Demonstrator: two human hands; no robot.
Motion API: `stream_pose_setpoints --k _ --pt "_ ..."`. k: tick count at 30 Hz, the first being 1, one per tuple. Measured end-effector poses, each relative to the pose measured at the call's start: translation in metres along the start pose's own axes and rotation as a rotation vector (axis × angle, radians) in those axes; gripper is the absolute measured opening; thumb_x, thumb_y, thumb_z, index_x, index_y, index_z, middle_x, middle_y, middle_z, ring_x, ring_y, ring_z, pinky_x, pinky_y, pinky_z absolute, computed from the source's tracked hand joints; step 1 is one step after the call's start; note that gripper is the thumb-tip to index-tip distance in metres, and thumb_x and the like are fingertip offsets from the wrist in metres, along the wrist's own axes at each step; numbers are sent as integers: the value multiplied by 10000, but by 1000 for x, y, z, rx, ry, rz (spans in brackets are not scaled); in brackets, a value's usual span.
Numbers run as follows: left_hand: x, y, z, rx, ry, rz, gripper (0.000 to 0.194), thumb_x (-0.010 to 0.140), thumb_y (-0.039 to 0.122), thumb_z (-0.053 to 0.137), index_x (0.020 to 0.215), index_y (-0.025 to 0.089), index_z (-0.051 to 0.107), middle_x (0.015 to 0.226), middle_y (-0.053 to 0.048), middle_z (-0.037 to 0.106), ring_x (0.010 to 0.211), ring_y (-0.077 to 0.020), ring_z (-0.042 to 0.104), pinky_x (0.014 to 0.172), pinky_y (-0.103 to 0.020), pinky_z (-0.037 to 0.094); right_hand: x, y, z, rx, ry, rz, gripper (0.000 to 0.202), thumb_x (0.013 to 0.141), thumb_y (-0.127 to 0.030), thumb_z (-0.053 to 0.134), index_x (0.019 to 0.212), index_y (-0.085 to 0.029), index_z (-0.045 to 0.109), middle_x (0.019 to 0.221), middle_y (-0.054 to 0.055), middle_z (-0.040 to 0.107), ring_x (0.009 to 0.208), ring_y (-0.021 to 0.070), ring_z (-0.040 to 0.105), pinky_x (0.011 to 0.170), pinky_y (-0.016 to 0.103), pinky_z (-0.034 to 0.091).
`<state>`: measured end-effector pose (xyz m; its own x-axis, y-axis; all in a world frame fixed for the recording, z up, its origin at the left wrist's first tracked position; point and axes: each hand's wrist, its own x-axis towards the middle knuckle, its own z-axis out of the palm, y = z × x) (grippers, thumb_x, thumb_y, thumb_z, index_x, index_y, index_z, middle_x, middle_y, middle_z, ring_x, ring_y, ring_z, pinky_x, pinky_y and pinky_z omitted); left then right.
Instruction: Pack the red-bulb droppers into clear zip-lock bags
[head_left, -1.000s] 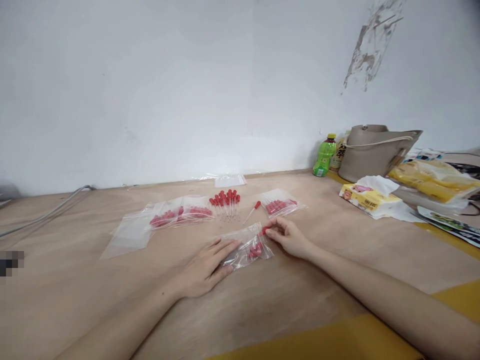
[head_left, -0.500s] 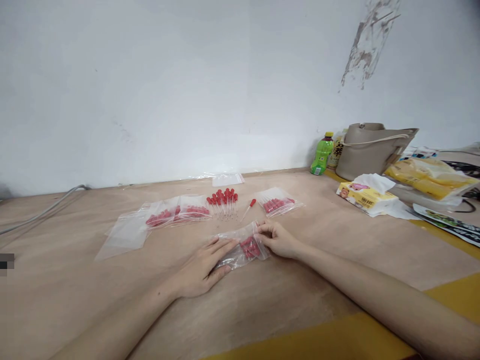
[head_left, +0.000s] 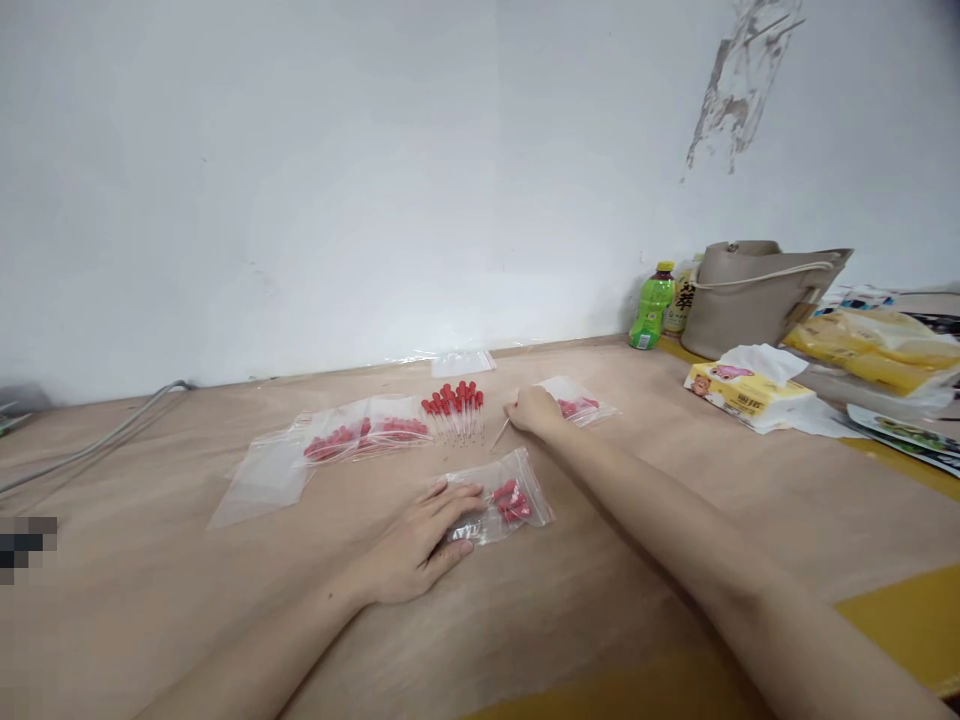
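My left hand lies flat with fingers spread, resting on one end of a clear zip bag. Inside that bag are several red-bulb droppers. Farther out, the curled fingers of my right hand are at the bulb end of a single dropper; its thin clear stem pokes out below them, and the bulb is hidden. Left of it lies a fanned group of red-bulb droppers. Partly behind my right hand is another bag of droppers.
To the left lie filled dropper bags and a flat clear bag. A small clear bag is by the wall. On the right stand a green bottle, a tissue box and a grey-beige handbag. A cable runs at far left.
My right hand has left the zip bag's opening and moved forward to the single dropper, closing on it. My left hand stays on the bag. The view has shifted slightly.
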<state>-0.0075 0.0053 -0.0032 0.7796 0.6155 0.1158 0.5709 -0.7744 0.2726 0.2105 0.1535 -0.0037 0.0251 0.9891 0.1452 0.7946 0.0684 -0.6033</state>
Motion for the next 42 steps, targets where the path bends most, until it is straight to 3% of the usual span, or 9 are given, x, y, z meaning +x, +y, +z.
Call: stream_pose_setpoints --k 4,7,11,14,17,21,25,31,42 --pt "-1 1 -1 -10 -11 -7 452 906 310 351 1336 260 222 1360 -5 346 1249 -170 301 1070 -404 178 10 -5 8 74 27 89 159 589 -136 642 747 -118 626 744 152 641 777 269 612 644 318 466" --pt "-2 -1 0 3 -14 -15 483 908 322 344 1358 263 177 1377 -8 320 1256 -176 290 1071 -411 170 2 -2 -1 214 66 79 132 678 -181 566 800 -135 587 656 83 631 583 181 611 535 267 471" --pt "-1 -4 1 9 -16 -7 475 909 318 343 1357 274 194 1379 -9 318 1261 -182 283 1067 -417 172 -31 18 -24 453 221 41 243 828 -300 359 1032 -182 418 785 31 608 524 94 578 476 217 472" --pt "0 -4 2 11 -14 0 475 907 318 347 1356 273 198 1377 -9 322 1258 -178 291 1069 -415 166 -59 38 -37 839 317 -37 252 754 -373 487 917 -195 414 664 -20 550 490 94 548 458 222 467" --pt "0 -4 1 15 -25 1 475 908 327 346 1356 277 195 1376 -4 324 1258 -175 290 1072 -417 161 -81 48 -39 990 327 -52 312 683 -407 571 854 -198 416 629 -40 520 487 83 523 446 208 452" --pt "0 -2 -1 16 -18 0 474 910 330 339 1358 278 193 1381 -13 314 1261 -196 284 1061 -436 183 -95 43 -25 1088 223 -6 335 661 -428 588 827 -210 396 644 -46 520 520 88 552 532 248 489" --pt "-1 -1 -1 12 -15 -24 492 907 325 346 1365 268 175 1418 -23 225 1276 -222 245 1051 -435 208 -103 35 -14 1148 13 -1 358 635 -400 629 825 -214 389 705 -38 543 617 111 600 635 289 498" --pt "-2 0 -1 -6 -21 -59 515 906 343 345 1372 274 139 1435 -18 165 1287 -225 214 1036 -401 252 -104 43 -19 885 -322 -115 296 637 -373 652 780 -182 476 686 -27 578 628 94 554 597 235 443" --pt "-2 1 -1 -22 1 -29 503 904 297 348 1367 273 153 1439 -20 144 1294 -216 192 1036 -389 250 -94 34 -19 725 -499 -372 222 680 -337 619 798 -153 583 735 -2 618 662 110 553 667 252 432"
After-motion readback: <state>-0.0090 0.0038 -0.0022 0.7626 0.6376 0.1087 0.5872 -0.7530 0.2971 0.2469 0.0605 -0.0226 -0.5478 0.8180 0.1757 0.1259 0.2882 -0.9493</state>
